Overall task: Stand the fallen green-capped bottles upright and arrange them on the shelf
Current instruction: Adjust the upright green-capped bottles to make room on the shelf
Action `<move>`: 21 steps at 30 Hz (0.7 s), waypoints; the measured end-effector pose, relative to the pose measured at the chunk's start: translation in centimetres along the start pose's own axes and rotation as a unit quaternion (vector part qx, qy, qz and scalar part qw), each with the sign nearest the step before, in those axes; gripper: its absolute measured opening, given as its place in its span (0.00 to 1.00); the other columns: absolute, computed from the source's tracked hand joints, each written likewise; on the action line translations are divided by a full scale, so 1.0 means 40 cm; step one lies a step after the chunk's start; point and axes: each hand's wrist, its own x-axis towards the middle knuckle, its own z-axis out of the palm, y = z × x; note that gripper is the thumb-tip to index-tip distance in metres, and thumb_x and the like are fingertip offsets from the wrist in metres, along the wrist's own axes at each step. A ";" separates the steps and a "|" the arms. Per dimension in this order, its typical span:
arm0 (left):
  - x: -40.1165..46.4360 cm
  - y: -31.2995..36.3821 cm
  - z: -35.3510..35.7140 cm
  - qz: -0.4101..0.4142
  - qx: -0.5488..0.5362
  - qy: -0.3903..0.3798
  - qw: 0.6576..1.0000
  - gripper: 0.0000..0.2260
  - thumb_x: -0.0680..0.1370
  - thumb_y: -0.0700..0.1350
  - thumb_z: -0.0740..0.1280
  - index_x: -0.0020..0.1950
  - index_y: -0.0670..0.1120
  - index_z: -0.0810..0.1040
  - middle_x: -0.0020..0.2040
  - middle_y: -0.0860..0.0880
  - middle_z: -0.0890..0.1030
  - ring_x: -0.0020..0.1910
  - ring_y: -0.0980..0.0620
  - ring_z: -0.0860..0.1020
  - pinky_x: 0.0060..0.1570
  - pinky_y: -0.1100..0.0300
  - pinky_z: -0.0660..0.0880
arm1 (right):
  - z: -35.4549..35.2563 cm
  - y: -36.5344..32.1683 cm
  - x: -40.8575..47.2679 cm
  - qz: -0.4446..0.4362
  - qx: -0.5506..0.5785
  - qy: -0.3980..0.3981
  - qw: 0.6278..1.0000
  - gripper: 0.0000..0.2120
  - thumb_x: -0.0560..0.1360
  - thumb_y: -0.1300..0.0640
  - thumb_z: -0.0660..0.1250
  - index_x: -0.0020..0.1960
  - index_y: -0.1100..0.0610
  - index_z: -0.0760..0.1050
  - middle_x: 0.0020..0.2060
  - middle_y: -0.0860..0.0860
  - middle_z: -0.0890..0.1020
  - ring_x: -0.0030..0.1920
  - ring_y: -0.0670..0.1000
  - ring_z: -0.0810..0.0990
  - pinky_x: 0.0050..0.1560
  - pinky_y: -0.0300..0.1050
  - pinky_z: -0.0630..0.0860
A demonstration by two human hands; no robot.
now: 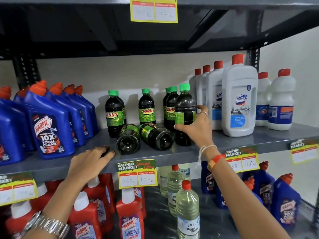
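Note:
Dark green-capped bottles stand on the grey shelf [241, 144]. Two fallen bottles lie side by side with their bases toward me, the left one [128, 139] and the right one [157, 136]. My right hand [198, 125] grips an upright green-capped bottle [185, 114] at the front right of the group, just right of the fallen pair. More upright ones stand behind: one at the left [114, 112], one in the middle [146, 107], others behind the held bottle [170, 107]. My left hand [91, 161] rests flat on the shelf's front edge, left of the fallen bottles, fingers spread.
Blue Harpic bottles [50, 125] crowd the shelf's left side. White Domex bottles [239, 100] stand close on the right. Price tags [138, 173] hang from the shelf edge. Red bottles [130, 216] and clear bottles [187, 209] fill the lower shelf.

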 end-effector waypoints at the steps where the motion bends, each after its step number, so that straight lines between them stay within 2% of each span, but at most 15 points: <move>1: 0.000 0.001 0.000 0.000 0.000 -0.001 1.000 0.21 0.79 0.49 0.50 0.73 0.55 0.57 0.75 0.53 0.60 0.68 0.47 0.66 0.55 0.55 0.70 | -0.007 0.006 0.002 0.018 0.061 -0.034 0.997 0.44 0.57 0.52 0.78 0.66 0.56 0.59 0.47 0.47 0.77 0.51 0.51 0.77 0.59 0.51 0.73; 3: 0.002 0.001 0.000 0.003 0.006 -0.001 1.000 0.21 0.79 0.48 0.51 0.73 0.55 0.57 0.74 0.53 0.61 0.68 0.47 0.67 0.53 0.55 0.70 | -0.013 0.023 0.004 0.051 0.160 -0.103 0.980 0.40 0.61 0.58 0.76 0.66 0.54 0.58 0.46 0.45 0.76 0.50 0.48 0.78 0.61 0.52 0.73; 5: 0.004 0.000 0.004 0.001 0.005 0.004 1.000 0.20 0.79 0.48 0.51 0.72 0.55 0.58 0.74 0.52 0.63 0.66 0.47 0.68 0.50 0.56 0.70 | -0.006 0.034 0.009 0.059 0.182 -0.121 0.974 0.37 0.62 0.59 0.76 0.65 0.54 0.59 0.53 0.50 0.78 0.55 0.50 0.78 0.63 0.53 0.73; 7: 0.008 -0.002 0.010 -0.002 0.001 0.008 1.000 0.20 0.79 0.48 0.51 0.72 0.55 0.59 0.73 0.52 0.64 0.65 0.47 0.69 0.46 0.57 0.68 | 0.008 0.023 0.008 0.034 0.127 -0.081 0.988 0.40 0.59 0.50 0.78 0.64 0.55 0.61 0.60 0.54 0.75 0.59 0.52 0.76 0.63 0.52 0.72; 10: 0.012 -0.006 0.019 -0.001 -0.005 0.020 1.000 0.20 0.79 0.50 0.51 0.71 0.55 0.60 0.72 0.51 0.66 0.63 0.48 0.71 0.42 0.58 0.66 | 0.032 0.002 -0.009 0.003 -0.053 0.009 0.999 0.50 0.53 0.36 0.76 0.65 0.59 0.61 0.63 0.59 0.68 0.64 0.61 0.69 0.62 0.55 0.70; 11: 0.014 -0.009 0.021 0.000 -0.007 0.024 1.000 0.20 0.79 0.51 0.50 0.71 0.55 0.61 0.71 0.51 0.67 0.62 0.48 0.72 0.41 0.59 0.67 | 0.035 -0.002 -0.013 -0.006 -0.094 0.030 0.995 0.49 0.53 0.35 0.75 0.64 0.59 0.62 0.62 0.60 0.68 0.63 0.62 0.70 0.58 0.55 0.71; 13: 0.016 -0.012 0.028 0.003 -0.016 0.037 0.999 0.19 0.79 0.51 0.50 0.70 0.55 0.62 0.70 0.51 0.69 0.61 0.48 0.73 0.40 0.59 0.67 | 0.036 -0.002 -0.010 -0.013 -0.105 0.043 0.993 0.46 0.54 0.38 0.76 0.63 0.58 0.63 0.58 0.58 0.72 0.59 0.61 0.74 0.53 0.53 0.73; 15: 0.018 -0.015 0.034 0.007 -0.023 0.051 0.998 0.18 0.79 0.52 0.50 0.69 0.55 0.64 0.68 0.51 0.71 0.59 0.49 0.74 0.40 0.59 0.70 | 0.029 0.007 0.008 0.011 -0.060 0.015 0.998 0.43 0.55 0.44 0.77 0.62 0.57 0.62 0.56 0.56 0.76 0.56 0.58 0.77 0.52 0.49 0.73; 17: 0.018 -0.017 0.036 0.005 -0.034 0.062 0.997 0.18 0.79 0.53 0.50 0.68 0.55 0.65 0.67 0.51 0.72 0.57 0.49 0.75 0.41 0.58 0.73 | 0.016 0.018 0.029 0.065 0.042 -0.042 0.996 0.39 0.58 0.51 0.77 0.62 0.57 0.62 0.55 0.54 0.77 0.54 0.55 0.78 0.56 0.49 0.74; 19: 0.017 -0.018 0.039 0.018 -0.014 0.066 0.998 0.18 0.79 0.51 0.51 0.69 0.56 0.63 0.68 0.50 0.71 0.58 0.49 0.74 0.41 0.59 0.73 | 0.002 0.025 0.041 0.124 0.183 -0.096 0.971 0.33 0.63 0.60 0.76 0.61 0.57 0.61 0.59 0.57 0.75 0.54 0.55 0.78 0.59 0.52 0.75; 21: 0.016 -0.019 0.039 0.029 0.007 0.065 0.997 0.18 0.79 0.50 0.52 0.69 0.56 0.62 0.69 0.50 0.70 0.59 0.49 0.74 0.41 0.59 0.72 | -0.002 0.030 0.046 0.137 0.235 -0.117 0.955 0.30 0.64 0.62 0.75 0.59 0.56 0.61 0.62 0.60 0.74 0.54 0.55 0.78 0.58 0.51 0.76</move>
